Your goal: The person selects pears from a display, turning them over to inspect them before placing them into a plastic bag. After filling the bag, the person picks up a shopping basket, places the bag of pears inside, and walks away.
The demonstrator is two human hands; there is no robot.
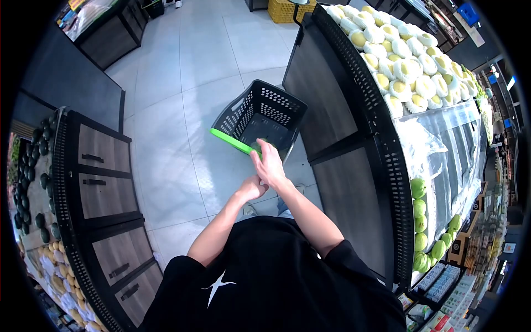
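A dark shopping basket [271, 110] with a bright green handle [231, 141] is in front of my body, low over the tiled floor. My right hand [267, 163] reaches over the basket's near side, its fingers stretched forward beside the end of the green handle. Just behind it, my left hand [253, 187] is closed near the right wrist, partly covered by it; what its fingers hold, if anything, is hidden. Something small and greenish shows at the basket's bottom, too unclear to name.
On the right, a display stand [368, 83] bears pale fruits in white foam nets [406, 69], clear plastic bags [423, 146] and green fruits [420, 224]. Dark cabinets [105, 193] with dark produce line the left. A yellow crate [283, 11] stands ahead.
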